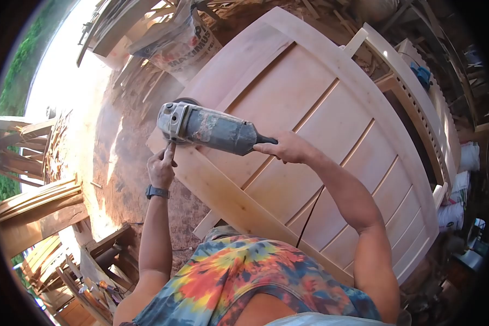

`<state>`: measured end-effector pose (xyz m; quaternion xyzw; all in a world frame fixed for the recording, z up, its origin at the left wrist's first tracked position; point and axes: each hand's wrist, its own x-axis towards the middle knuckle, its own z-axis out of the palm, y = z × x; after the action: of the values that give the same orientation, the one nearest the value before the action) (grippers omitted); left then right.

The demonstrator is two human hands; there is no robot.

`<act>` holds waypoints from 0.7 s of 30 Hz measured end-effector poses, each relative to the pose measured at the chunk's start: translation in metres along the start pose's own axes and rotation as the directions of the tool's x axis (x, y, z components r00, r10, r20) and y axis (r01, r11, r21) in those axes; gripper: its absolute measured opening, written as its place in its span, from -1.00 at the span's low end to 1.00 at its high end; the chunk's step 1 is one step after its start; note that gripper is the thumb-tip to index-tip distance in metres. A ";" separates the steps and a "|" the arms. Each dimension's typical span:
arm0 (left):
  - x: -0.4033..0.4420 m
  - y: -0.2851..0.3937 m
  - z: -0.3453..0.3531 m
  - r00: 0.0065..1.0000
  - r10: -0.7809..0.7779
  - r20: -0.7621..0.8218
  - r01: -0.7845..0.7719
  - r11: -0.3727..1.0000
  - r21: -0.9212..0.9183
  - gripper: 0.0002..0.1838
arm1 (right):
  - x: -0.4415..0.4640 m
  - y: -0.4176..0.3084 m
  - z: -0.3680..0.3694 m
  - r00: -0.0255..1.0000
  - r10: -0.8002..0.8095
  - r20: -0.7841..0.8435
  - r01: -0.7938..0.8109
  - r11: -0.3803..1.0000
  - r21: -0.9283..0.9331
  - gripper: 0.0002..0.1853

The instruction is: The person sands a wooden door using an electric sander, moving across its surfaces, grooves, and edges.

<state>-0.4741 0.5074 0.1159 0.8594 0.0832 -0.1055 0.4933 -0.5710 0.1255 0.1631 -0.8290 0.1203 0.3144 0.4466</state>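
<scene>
A worn grey-blue angle grinder (214, 129) lies across the far left corner of a panelled wooden door (358, 149). My right hand (288, 147) is closed around the tool's rear handle. Close to the grinder's metal head, my left hand (161, 167) grips what looks like its side handle, largely hidden by my fingers. The disc (187, 101) shows only as a dark rim behind the head, against the door's frame. Pale dust hangs around the head. A black cord (309, 217) runs over the door towards my body.
The door rests on wooden supports, with a slotted wooden frame (413, 117) beyond its right side. A printed sack (182, 46) and scrap wood lie at the far edge. Stacked boards (41, 204) are on the left. White bags (452, 216) stand at the right.
</scene>
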 end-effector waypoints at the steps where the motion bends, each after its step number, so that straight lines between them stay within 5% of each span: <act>1: 0.006 0.017 0.014 0.998 -0.024 0.053 0.022 0.999 0.025 -0.43 | -0.007 0.008 -0.011 1.000 0.010 -0.027 -0.008 0.998 0.062 -0.34; 12: 0.074 0.153 0.181 0.908 0.328 0.262 -0.370 0.920 0.131 -0.30 | -0.070 0.094 -0.126 0.954 0.141 -0.265 -0.020 0.911 0.413 -0.42; 21: 0.162 0.252 0.295 0.822 0.408 0.398 -0.511 0.836 0.198 -0.28 | -0.062 0.126 -0.202 0.876 0.256 -0.408 -0.034 0.878 0.478 -0.35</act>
<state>-0.2845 0.1330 0.1376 0.8861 -0.2321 -0.1397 0.3762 -0.5955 -0.1169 0.1994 -0.7391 0.3566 0.1057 0.5616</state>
